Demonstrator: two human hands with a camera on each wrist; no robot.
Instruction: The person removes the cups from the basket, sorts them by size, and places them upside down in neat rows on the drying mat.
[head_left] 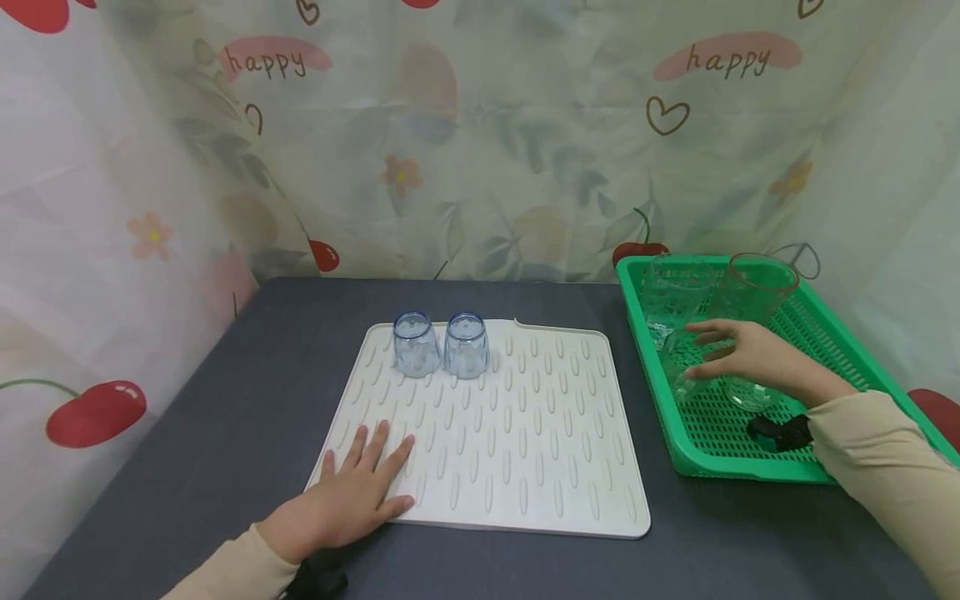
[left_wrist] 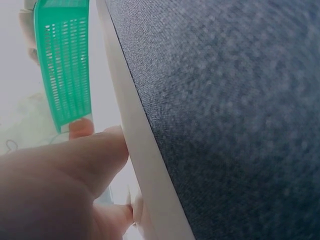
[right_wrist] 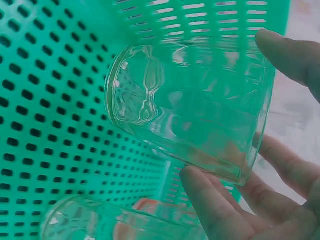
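My left hand (head_left: 347, 504) rests with spread fingers on the near left corner of a white ridged drying mat (head_left: 525, 492). Two bluish drinking glasses (head_left: 416, 346) stand upside down side by side at the mat's far left. Over at the right, my right hand (head_left: 753, 358) reaches into a green plastic basket (head_left: 705, 465). It holds a clear drinking glass (right_wrist: 195, 100) near the rim, thumb on one side and fingers on the other, in the right wrist view. The base of this glass points toward the perforated basket floor.
Other clear glasses stand in the basket: a tall one (head_left: 671, 292) at the back left and a red-rimmed one (head_left: 757, 283) beside it. The basket sits right of the mat on a dark grey table (head_left: 247, 400). A patterned curtain (head_left: 487, 167) hangs behind.
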